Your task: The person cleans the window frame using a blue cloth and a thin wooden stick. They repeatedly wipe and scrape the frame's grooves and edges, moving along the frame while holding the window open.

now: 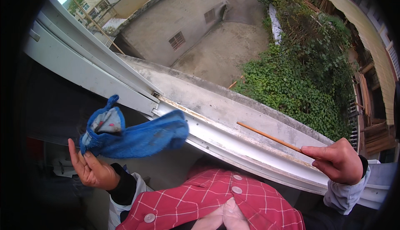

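Note:
Pinched by its rim between the thumb and fingers of my left hand is a blue cloth cleaning mitt. Its pale, stained lining shows at the mouth, a loop sticks up from the rim, and the closed end reaches right to the window track. My right hand grips one end of a thin wooden stick. The stick's free tip points left over the window sill. Beneath both things runs the white window track, with brown dirt along its outer groove.
A white sliding window frame stands at the left. Beyond the track lies a concrete ledge, then a drop to a yard. Green climbing plants and a grey wall are outside.

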A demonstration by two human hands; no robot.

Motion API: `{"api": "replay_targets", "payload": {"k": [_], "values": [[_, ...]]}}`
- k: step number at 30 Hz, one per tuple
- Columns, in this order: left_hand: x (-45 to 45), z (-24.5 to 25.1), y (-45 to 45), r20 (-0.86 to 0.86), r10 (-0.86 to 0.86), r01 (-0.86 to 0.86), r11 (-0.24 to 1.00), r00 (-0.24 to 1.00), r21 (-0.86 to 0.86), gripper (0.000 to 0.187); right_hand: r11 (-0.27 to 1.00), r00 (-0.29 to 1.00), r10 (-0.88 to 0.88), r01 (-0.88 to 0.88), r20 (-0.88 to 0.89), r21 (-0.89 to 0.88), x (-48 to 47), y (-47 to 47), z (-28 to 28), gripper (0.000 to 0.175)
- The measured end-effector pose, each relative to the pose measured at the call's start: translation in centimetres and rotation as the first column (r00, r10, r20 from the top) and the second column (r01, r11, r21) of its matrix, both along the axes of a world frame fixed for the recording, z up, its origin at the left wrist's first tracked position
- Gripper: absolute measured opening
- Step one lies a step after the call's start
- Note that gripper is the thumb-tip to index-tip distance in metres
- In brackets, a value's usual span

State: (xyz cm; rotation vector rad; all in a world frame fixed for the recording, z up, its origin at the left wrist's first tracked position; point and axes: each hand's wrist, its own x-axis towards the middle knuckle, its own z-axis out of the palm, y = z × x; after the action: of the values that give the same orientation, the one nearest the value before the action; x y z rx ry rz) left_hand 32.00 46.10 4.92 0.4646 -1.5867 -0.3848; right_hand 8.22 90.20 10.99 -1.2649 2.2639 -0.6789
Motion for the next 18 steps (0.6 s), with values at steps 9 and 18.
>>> {"api": "replay_targets", "payload": {"k": [9,18], "values": [[-4.4,-6.5,0.7,0.628,-0.282,0.309,0.949,0.725,0.068,0.038,0.896,0.904,-0.427,0.423,0.001,-0.136,6.2,-1.4,-4.0,0.044],[-7.0,-8.7,-1.3,0.806,-0.346,0.627,0.778,0.48,-0.04,0.042,0.676,0.687,-0.726,0.709,-0.021,-0.202,11.7,-3.7,-10.9,0.038]]}}
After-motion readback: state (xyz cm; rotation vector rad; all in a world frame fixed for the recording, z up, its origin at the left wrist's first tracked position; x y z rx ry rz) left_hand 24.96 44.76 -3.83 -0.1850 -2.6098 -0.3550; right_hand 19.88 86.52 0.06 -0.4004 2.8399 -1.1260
